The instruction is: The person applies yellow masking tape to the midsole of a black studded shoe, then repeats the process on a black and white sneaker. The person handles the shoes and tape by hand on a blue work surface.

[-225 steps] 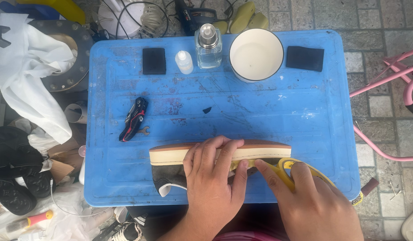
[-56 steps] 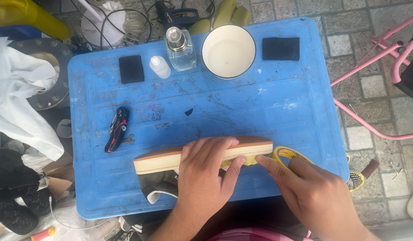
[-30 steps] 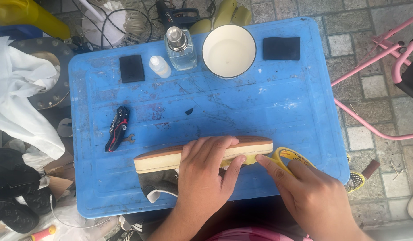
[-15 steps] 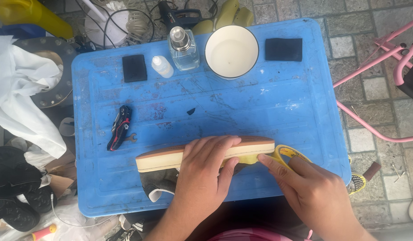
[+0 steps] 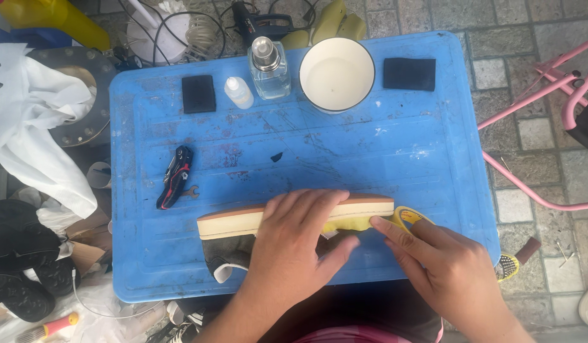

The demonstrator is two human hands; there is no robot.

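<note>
Head view: the left hand [image 5: 292,238] is pressing down, fingers spread and curled over the cream edge of a shoe [image 5: 256,223] that is lying on its side at the near edge of a blue table [image 5: 433,159]; the right hand [image 5: 441,267], just right of that grip, is closing around a roll of yellow tape [image 5: 409,218] and laying its strip against the sole; beyond the hands a black-and-red folding tool [image 5: 174,177] is lying to the left; farther off a white bowl [image 5: 337,74], a clear spray bottle [image 5: 268,66], a small dropper bottle [image 5: 239,93] and two black pads [image 5: 198,94] are lining the far edge.
</note>
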